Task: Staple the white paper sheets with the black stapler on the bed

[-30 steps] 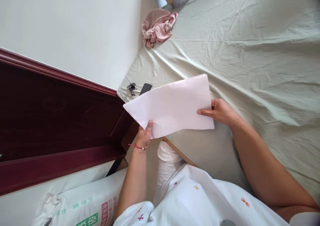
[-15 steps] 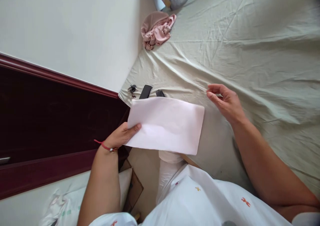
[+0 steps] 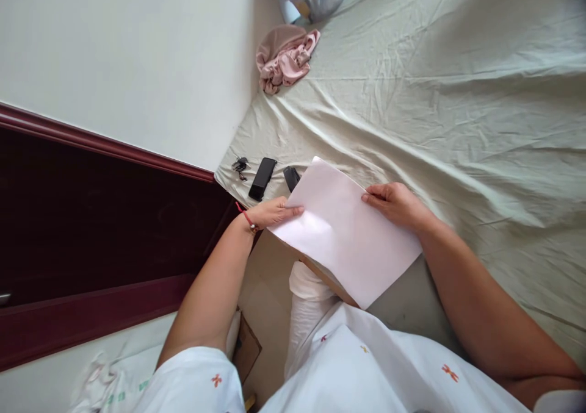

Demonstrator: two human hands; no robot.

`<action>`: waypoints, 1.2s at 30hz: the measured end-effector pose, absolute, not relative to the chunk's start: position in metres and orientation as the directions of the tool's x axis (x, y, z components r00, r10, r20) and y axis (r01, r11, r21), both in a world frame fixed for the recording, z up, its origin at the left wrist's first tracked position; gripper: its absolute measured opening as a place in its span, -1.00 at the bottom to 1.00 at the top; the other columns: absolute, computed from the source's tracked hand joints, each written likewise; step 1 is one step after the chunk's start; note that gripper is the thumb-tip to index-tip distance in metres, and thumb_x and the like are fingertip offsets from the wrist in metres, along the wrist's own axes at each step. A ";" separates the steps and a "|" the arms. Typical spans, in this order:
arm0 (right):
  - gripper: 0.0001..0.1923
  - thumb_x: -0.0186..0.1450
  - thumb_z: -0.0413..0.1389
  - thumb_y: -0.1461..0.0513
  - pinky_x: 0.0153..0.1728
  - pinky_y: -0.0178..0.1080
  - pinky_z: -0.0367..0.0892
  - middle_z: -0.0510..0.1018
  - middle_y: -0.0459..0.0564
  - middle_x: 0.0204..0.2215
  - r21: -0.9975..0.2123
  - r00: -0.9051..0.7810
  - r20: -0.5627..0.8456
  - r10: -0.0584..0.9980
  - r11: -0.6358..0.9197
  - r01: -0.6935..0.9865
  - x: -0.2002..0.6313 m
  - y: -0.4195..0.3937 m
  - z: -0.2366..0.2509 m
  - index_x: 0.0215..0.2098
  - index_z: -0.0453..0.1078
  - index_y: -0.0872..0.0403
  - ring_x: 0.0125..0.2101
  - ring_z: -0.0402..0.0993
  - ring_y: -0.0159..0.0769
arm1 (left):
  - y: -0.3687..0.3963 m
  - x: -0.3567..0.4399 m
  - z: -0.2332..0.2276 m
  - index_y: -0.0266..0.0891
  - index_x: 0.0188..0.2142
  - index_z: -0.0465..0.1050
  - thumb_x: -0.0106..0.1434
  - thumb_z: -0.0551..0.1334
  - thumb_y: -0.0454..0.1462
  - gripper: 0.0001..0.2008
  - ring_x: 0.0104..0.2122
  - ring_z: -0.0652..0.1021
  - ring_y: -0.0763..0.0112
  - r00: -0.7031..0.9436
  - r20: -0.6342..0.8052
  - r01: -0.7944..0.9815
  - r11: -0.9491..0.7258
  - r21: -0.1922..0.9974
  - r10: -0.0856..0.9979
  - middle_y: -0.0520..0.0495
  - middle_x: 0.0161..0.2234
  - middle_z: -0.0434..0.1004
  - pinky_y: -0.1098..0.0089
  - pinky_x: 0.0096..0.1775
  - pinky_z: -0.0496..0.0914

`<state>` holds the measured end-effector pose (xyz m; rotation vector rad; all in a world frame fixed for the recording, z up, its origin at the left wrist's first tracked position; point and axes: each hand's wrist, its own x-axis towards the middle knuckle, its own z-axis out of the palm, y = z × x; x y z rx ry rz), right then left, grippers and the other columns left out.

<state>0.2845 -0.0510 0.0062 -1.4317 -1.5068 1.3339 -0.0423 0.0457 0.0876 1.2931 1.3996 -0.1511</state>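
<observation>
- Bed [image 3: 458,96]: it fills most of your view, sheet wrinkled all over, and it's where the paper is coming down. You're at the near corner of it, by the dark wood door [image 3: 91,218].
- Paper [image 3: 343,230]: one plain white sheet, lying tilted at the bed's corner. Its far end is over the sheet, and its near corner hangs past the bed edge, above your lap. It looks flat with no crease that I can make out, so I'd say nothing's been folded yet. As far as I can judge, the sheet is roughly in place and everything else is left to do.
- Right hand [image 3: 396,202]: it's gripping the paper's right edge near the far end, thumb on top, fingers curled round the edge.
- Left hand [image 3: 272,211]: it holds the left edge, fingers laid out flat on top. There's a red string on the wrist.
- Pink cloth [image 3: 286,59]: it's bunched up far along the bed by the wall, well apart from the paper.
- Phone [image 3: 262,179]: dark, lying on the bed corner just beyond your left hand.
- Small dark thing [image 3: 291,177]: it sits right at the paper's far left edge, maybe partly under it. I can't tell what it is.
- Keys [image 3: 238,166]: they're just past the phone, at the very corner.
</observation>
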 end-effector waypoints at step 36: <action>-0.73 0.34 0.07 0.12 -0.44 -0.23 0.14 0.42 -0.06 -0.58 -0.869 0.135 -0.356 0.924 -0.381 0.315 0.280 -0.049 -0.005 -0.45 0.46 0.05 -0.52 0.27 -0.32 | 0.029 -0.046 0.012 -0.16 -0.01 0.68 0.29 0.19 -0.41 -0.62 0.26 0.56 0.20 0.169 0.252 0.797 -0.282 0.534 0.953 -0.16 0.16 0.66 0.10 0.40 0.31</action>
